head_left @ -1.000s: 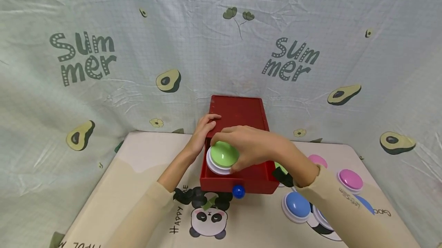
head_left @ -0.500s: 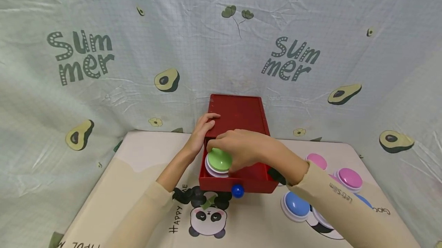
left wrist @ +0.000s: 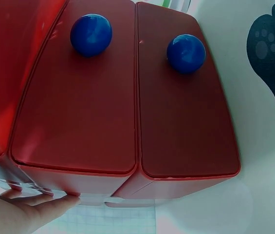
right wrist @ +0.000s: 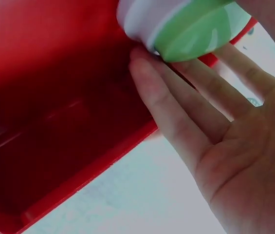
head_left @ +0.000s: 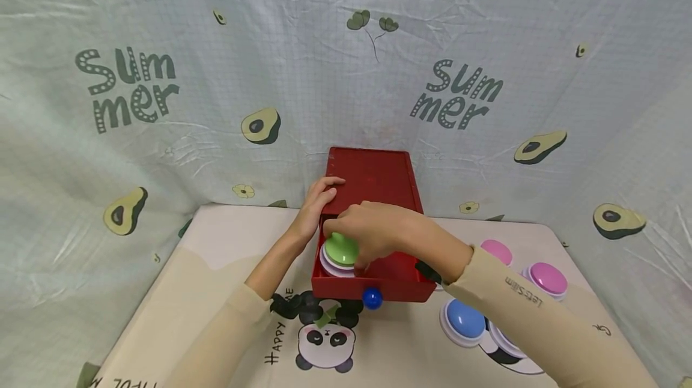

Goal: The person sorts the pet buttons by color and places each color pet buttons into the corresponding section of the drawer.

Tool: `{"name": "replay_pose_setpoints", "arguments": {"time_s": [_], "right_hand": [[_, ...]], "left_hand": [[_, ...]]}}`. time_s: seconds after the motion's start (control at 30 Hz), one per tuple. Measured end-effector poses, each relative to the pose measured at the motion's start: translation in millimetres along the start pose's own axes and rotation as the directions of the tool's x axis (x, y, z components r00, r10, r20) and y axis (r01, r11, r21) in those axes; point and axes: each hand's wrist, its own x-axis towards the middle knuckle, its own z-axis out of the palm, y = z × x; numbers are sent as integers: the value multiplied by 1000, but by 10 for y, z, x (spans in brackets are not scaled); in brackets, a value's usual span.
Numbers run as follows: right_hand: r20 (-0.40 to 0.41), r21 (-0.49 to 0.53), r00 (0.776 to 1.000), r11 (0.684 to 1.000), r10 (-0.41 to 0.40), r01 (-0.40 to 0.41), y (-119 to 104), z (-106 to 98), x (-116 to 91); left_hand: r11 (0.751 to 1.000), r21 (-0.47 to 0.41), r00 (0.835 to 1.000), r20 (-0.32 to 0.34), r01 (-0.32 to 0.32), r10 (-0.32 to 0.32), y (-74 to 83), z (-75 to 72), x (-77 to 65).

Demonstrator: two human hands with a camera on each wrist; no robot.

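A green dome button (head_left: 340,248) on a white base stands in the left part of the pulled-out top drawer (head_left: 373,291) of a red drawer cabinet (head_left: 373,181). My right hand (head_left: 373,229) holds this button from above, thumb on the near side and fingers on the far side. In the right wrist view the green button (right wrist: 195,31) sits between thumb and fingers, by the drawer wall. My left hand (head_left: 313,205) rests against the cabinet's left side, its fingertips at the top edge. In the left wrist view its fingers (left wrist: 54,204) lie along the side.
Two lower drawers with blue knobs (left wrist: 91,35) are closed. Right of the cabinet lie a blue button (head_left: 466,319), pink buttons (head_left: 548,278) and others, partly behind my right sleeve. A patterned curtain (head_left: 346,75) hangs behind the table (head_left: 238,244).
My right hand has lowered the green button slightly and moved it a little left and nearer the drawer front. The left hand has stayed in place.
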Motion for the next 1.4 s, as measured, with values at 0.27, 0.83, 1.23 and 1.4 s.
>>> {"name": "replay_pose_setpoints", "arguments": {"time_s": [0.27,0.83,1.23,1.4], "right_hand": [[13,-55,1000,998,15,-14,-51,4,34],[8,-65,1000,998,20,-20,-88,64,17],[-99,-207,995,978,17,-37,-112,74,12],[-158,-243,987,968,23,-62,-113,93,12]], "left_hand": [[1000,-3,1000,9,-15,15,31,-2,-8],[999,-32,1000,9,-13,14,-7,-11,-22],[999,-25,1000,18,-21,21,-14,-11,-45],[999,-30,1000,17,-14,15,-25,-15,-45]]}}
